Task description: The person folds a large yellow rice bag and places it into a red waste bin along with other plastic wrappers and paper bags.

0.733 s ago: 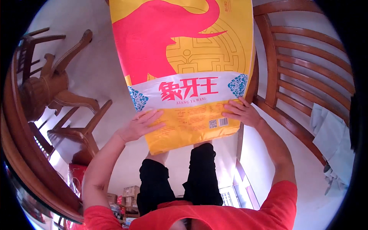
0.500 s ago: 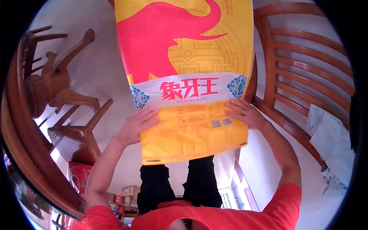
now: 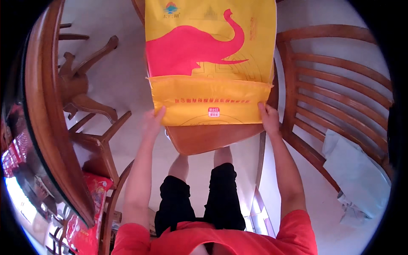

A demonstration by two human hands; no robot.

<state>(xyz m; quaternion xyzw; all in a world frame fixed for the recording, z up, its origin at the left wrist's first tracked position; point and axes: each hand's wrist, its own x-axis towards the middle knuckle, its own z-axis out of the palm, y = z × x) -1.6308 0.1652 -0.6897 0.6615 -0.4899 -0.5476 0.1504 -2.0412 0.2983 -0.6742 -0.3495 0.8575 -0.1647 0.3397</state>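
A large yellow sack [image 3: 204, 40] with a red elephant printed on it lies spread out in front of me. Its near end is folded up over the front, so a yellow flap [image 3: 191, 91] with upside-down print lies across the elephant's lower part. My left hand [image 3: 154, 121], a little blurred, pinches the fold's left corner. At the right corner my right hand [image 3: 270, 119] grips the fold, thumb on top and fingers hidden beneath. Under the sack, a brown wooden seat or tabletop [image 3: 204, 141] sticks out toward me.
On the right stands a slatted wooden bench [image 3: 340, 78] with a pale blue cloth or bag [image 3: 357, 174] on it. A dark wooden table edge [image 3: 49, 106] curves along the left. Beyond it are a carved table base [image 3: 76, 91], a wooden chair [image 3: 95, 146] and a red package [image 3: 95, 191].
The sack's near end has been folded up and away from me over its front. Both hands have moved to the fold's corners, and the wooden surface beneath now shows.
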